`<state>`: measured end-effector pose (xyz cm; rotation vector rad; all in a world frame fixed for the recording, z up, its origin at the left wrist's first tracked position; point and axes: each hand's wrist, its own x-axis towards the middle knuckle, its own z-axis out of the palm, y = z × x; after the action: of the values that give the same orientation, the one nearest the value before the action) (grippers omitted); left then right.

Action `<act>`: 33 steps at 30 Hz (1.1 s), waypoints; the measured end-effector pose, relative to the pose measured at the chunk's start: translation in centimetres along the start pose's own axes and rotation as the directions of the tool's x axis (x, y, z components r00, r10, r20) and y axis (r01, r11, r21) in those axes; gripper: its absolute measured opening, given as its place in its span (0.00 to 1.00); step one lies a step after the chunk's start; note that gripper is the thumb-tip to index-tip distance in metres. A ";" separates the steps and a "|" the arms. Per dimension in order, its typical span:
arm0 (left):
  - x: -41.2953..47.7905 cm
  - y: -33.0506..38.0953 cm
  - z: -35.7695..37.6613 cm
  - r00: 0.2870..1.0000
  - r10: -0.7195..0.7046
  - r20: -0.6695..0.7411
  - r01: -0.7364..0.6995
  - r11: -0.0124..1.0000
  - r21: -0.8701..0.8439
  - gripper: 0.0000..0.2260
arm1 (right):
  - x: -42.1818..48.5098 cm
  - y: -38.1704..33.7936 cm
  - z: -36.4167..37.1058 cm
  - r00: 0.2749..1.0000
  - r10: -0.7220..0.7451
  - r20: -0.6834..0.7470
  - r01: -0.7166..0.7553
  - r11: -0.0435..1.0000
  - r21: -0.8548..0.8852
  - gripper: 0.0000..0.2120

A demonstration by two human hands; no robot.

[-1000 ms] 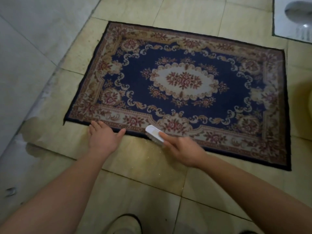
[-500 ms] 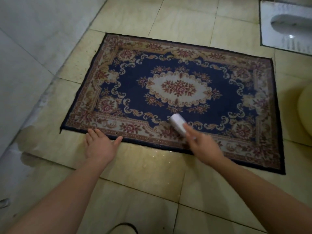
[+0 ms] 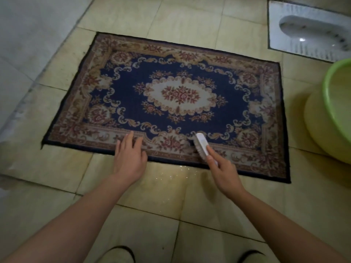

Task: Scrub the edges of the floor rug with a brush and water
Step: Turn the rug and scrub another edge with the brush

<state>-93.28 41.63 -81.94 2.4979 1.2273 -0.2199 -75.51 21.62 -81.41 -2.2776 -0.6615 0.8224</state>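
The rug (image 3: 171, 86) lies flat on the floor (image 3: 57, 168), with its near edge just ahead of me. The brush (image 3: 202, 147) sits bristles-down on the near border, right of that edge's middle. The right hand (image 3: 225, 173) grips its handle, fingers wrapped round it. The left hand (image 3: 130, 158) lies flat across the near edge, fingers straight, pinning the rug.

A second ago that hand was closer to the near-left corner, with only its fingertips reaching the rug. Both hand and brush have since shifted right along the edge. I take it that stretch is scrubbed and the near-right corner comes next.

Water glistens on the floor between the hands. A green basin (image 3: 334, 111) stands off the right edge.
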 end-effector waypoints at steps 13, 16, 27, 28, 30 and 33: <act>0.0 5.0 2.6 0.983 0.105 0.152 -0.103 0.994 -0.021 0.26 | -1.9 10.5 -11.2 0.848 0.322 -0.421 -0.411 0.901 -0.137 0.22; 0.3 4.6 2.5 0.980 0.116 0.160 -0.118 0.993 0.007 0.26 | -4.5 10.0 -7.1 0.961 0.169 -0.220 -0.219 0.950 -0.224 0.23; 0.2 4.8 2.5 0.980 0.108 0.165 -0.112 0.994 0.016 0.26 | -1.7 9.4 -8.0 0.870 0.280 -0.405 -0.348 0.932 -0.102 0.21; 0.2 4.8 2.4 0.981 0.105 0.165 -0.110 0.994 0.018 0.26 | -2.6 8.4 -5.9 0.927 0.215 -0.307 -0.267 0.954 -0.139 0.22; 0.3 4.9 2.5 0.980 0.108 0.168 -0.112 0.993 0.019 0.27 | -4.4 7.1 -3.5 0.990 0.092 -0.110 -0.110 0.978 -0.176 0.22; 0.2 4.6 2.4 0.979 0.116 0.165 -0.120 0.993 0.015 0.27 | -3.6 7.5 -6.0 0.999 0.028 0.017 -0.024 0.974 -0.225 0.20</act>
<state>-89.46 38.30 -83.15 2.5070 1.0139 -0.4046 -72.00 12.04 -81.53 -2.4881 -0.7698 0.8189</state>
